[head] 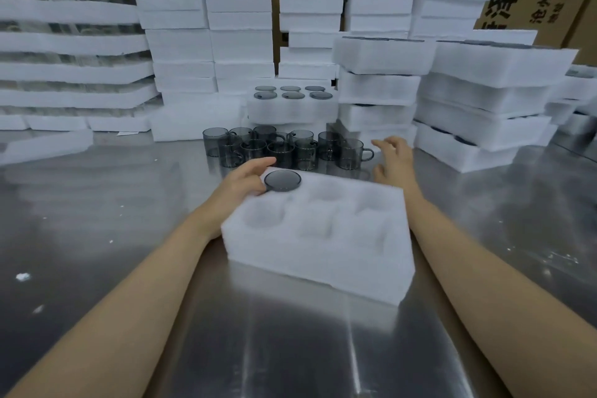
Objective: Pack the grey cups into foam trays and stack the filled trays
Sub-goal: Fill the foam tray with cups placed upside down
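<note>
In the lower middle of the frame a foam tray (323, 255) sits on the steel table (97, 220) with six pockets. Only the far-left pocket is filled, by a grey cup (282, 181) seated base-up. The left hand (244, 182) rests against that far-left corner, fingers fairly straight and touching the cup's edge; it does not seem to grip anything. Keeping it there should steady the light tray.

Just past the tray, right of centre, the right hand (392, 155) reaches forward open and empty, fingers spread. It is near the rightmost mug (352, 154) of the loose cups (281, 147). Taking that outer mug by its body, turning it over and pressing it squarely into a pocket would avoid knocking its neighbours.

Behind them sit a filled tray (290, 110) and stacked trays (484, 90).
</note>
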